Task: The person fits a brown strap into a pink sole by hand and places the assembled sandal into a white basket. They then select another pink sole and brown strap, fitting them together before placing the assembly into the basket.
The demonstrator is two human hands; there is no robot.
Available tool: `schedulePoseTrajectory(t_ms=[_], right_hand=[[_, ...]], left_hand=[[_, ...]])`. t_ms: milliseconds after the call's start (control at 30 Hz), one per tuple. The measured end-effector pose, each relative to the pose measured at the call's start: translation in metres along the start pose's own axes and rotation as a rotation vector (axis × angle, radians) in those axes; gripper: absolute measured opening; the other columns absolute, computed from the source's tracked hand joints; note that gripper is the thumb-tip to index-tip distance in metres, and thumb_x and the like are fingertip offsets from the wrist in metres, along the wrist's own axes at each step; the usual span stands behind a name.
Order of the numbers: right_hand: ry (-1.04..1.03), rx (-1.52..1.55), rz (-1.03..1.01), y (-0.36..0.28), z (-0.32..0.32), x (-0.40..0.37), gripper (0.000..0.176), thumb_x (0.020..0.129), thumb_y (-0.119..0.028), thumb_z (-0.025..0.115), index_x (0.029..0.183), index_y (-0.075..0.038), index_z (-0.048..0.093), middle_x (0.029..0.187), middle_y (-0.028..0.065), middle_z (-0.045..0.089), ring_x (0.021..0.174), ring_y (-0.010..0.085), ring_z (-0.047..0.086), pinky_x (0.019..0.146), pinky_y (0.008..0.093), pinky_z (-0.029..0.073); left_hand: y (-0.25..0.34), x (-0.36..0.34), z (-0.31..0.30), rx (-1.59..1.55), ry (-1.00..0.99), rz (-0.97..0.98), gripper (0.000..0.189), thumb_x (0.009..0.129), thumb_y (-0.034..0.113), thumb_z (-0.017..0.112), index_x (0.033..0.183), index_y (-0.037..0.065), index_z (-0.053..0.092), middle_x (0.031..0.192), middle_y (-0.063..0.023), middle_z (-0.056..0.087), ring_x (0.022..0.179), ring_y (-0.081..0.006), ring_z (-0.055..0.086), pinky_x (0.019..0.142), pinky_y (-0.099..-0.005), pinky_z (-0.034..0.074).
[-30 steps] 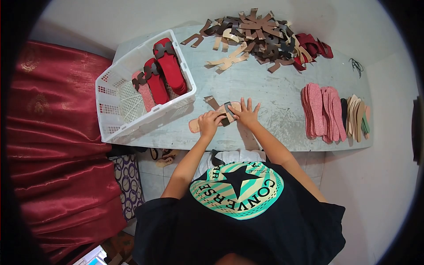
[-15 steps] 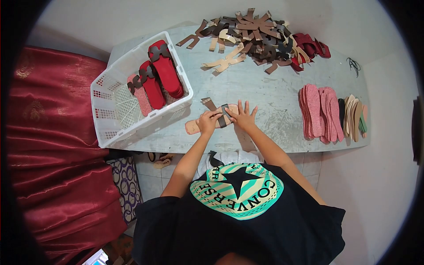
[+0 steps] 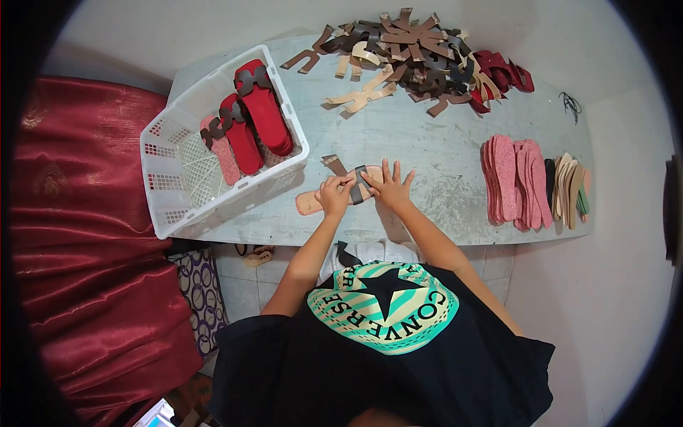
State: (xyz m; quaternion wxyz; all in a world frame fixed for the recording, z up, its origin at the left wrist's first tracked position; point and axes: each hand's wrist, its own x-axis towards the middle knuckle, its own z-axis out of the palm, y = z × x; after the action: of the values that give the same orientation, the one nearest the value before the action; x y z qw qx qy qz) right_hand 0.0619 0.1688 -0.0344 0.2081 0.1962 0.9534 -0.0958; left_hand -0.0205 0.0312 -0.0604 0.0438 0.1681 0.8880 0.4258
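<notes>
A tan sole (image 3: 309, 203) with a pinkish edge lies tilted on the table near its front edge. Across it runs a dark strap (image 3: 358, 192), and a brown strap end (image 3: 333, 164) sticks out past the sole's far side. My left hand (image 3: 333, 195) has its fingers pinched together at the strap over the middle of the sole. My right hand (image 3: 391, 186) rests with fingers spread at the sole's right end, its thumb on the strap.
A white plastic basket (image 3: 203, 206) with red sandals (image 3: 265, 114) stands at the left. Cut straps (image 3: 416, 43) are heaped at the back. Pink soles (image 3: 502, 178) and other soles (image 3: 566, 186) stand in rows at the right, below a black cord (image 3: 570, 107).
The fingers of my left hand have shifted slightly on the strap. My right hand stays nearly in place. The whole view has moved a little.
</notes>
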Motion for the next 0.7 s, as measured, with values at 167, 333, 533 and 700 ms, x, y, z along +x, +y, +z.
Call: schedulePoseTrajectory(t_ms=[167,333,533,700], right_hand=[[0.096,-0.104,-0.053,0.004,0.006,0.0,0.053,0.088,-0.049,0.04,0.132,-0.057,0.011,0.149,0.0127,0.008,0.136,0.0369,0.001,0.094,0.0715,-0.004],[0.09,-0.1,-0.05,0.003,0.003,-0.003,0.049,0.09,-0.05,0.034,0.133,-0.055,0.013,0.149,0.0131,0.006,0.136,0.0358,-0.001,0.095,0.0702,-0.006],[0.096,0.022,-0.048,-0.001,0.003,-0.009,0.053,0.085,-0.063,0.027,0.135,-0.049,0.019,0.149,0.0144,0.003,0.136,0.0364,-0.006,0.094,0.0686,-0.011],[0.192,0.088,-0.045,-0.005,0.008,-0.016,0.067,0.075,-0.074,0.032,0.135,-0.047,0.023,0.148,0.0155,0.0,0.135,0.0371,-0.008,0.094,0.0684,-0.012]], left_hand=[[-0.001,-0.002,0.001,0.005,0.017,0.0,0.016,0.066,0.03,0.073,0.074,0.017,0.069,0.079,0.0041,0.056,0.079,-0.0155,0.052,0.074,-0.0371,0.029],[0.003,0.0,-0.002,0.009,0.034,0.008,0.023,0.064,0.031,0.075,0.081,0.017,0.067,0.083,0.0038,0.052,0.078,-0.0135,0.052,0.074,-0.0357,0.029],[0.001,0.006,-0.001,-0.008,-0.053,-0.117,0.033,0.062,0.027,0.076,0.086,0.015,0.057,0.085,0.0039,0.052,0.083,-0.0145,0.052,0.076,-0.0356,0.031],[0.001,0.008,-0.002,-0.012,-0.049,-0.148,0.032,0.06,0.028,0.077,0.08,0.015,0.057,0.081,0.004,0.053,0.079,-0.0143,0.053,0.071,-0.0347,0.032]])
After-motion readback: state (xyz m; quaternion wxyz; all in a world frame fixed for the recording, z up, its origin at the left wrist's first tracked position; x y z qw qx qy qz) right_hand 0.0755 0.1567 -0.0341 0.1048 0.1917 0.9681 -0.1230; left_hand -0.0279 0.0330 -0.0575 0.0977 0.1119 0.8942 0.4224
